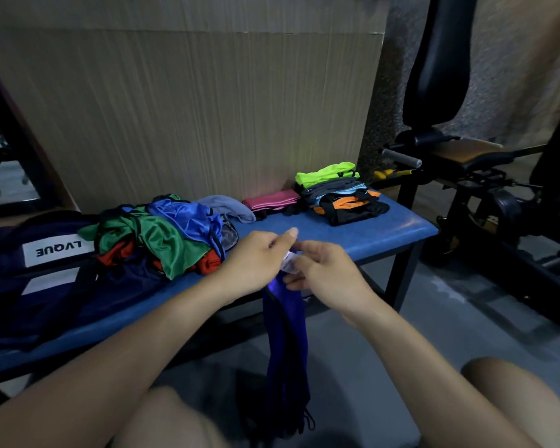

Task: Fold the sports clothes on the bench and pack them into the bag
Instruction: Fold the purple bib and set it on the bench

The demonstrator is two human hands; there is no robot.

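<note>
A dark blue garment (pixel 286 344) hangs down in front of the blue bench (pixel 369 234), its top edge with a white label held between both hands. My left hand (pixel 256 260) pinches it from the left and my right hand (pixel 327 270) grips it from the right. A loose heap of blue, green and red clothes (pixel 162 237) lies on the bench to the left. A folded stack topped by a neon green piece (pixel 337 192) sits at the far right end. A dark navy bag (pixel 39 276) marked LVQUE lies at the left end.
A folded pink piece (pixel 270 199) and a grey-blue garment (pixel 230 206) lie at the back of the bench by the wall. Black gym equipment (pixel 466 150) stands to the right. My knees show at the bottom over grey floor.
</note>
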